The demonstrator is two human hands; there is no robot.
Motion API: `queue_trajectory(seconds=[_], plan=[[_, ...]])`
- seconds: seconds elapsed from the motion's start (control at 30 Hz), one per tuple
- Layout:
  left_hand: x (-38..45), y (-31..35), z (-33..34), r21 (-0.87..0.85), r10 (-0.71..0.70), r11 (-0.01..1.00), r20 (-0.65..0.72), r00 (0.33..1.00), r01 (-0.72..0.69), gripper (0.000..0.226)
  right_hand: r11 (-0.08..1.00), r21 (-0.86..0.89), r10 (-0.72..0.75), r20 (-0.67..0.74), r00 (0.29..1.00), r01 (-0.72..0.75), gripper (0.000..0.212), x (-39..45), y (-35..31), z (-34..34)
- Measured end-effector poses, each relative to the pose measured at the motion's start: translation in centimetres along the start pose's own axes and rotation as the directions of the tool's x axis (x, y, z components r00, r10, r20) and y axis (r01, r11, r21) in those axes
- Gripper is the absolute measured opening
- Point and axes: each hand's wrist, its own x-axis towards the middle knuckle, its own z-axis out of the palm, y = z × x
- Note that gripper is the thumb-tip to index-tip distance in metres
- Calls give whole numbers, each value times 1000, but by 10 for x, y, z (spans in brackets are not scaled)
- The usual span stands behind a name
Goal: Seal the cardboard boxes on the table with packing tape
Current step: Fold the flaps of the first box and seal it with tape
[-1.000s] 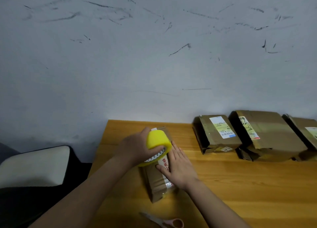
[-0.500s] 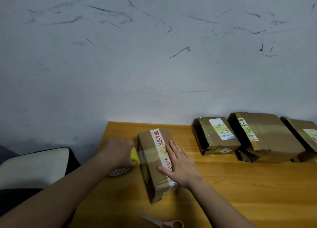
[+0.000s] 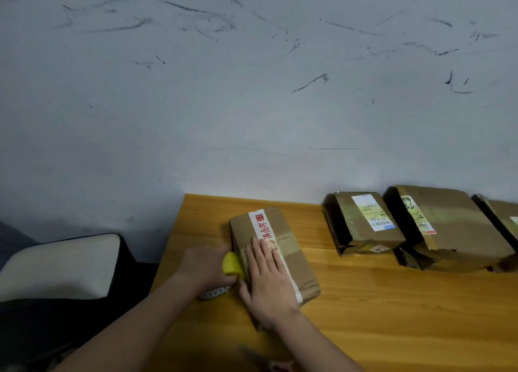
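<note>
At about nine o'clock, off the table's edge, sits a pale cushioned seat (image 3: pixel 56 268); nothing there bears on the job. Toward seven o'clock the left hand (image 3: pixel 204 268) is curled round a yellow tape dispenser (image 3: pixel 232 264), holding it hard against the left side of the near box (image 3: pixel 276 255), low by the wooden table (image 3: pixel 392 315); its forearm runs in from the lower left. Just to the right, at six o'clock, the right hand (image 3: pixel 269 279) lies flat on the box top, fingers straight and close together, pointing to twelve o'clock, pressing beside a white printed strip (image 3: pixel 267 237) that runs the box's length; a glossy clear band crosses the top from the dispenser side, so I judge this box to be mid-sealing, the tape drawn over but not yet cut. At two to three o'clock, against the wall, three more boxes stand in a row: a labelled box (image 3: pixel 364 223), a larger box (image 3: pixel 448 226), and an edge box (image 3: pixel 504 217) cut by the frame; their near flaps look loose and gaping, so they likely remain to be done.
</note>
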Motion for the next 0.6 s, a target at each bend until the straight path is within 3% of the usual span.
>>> queue_trajectory(seconds=[0.33,0.43,0.53,0.6], plan=[[-1,0,6,-90,-11,996,23,1000,13,56,995,-79,-55,120,991,65,65,3,8,6],[-1,-1,8,-101,-22,995,20,1000,24,57,998,-10,-56,118,991,57,68,6,7,1],[-2,-2,9,-104,-42,994,17,999,43,60,988,115,92,75,993,-100,80,11,8,-9],[-2,-1,9,-100,-48,994,26,999,50,60,959,141,236,88,968,-246,75,20,10,-18]])
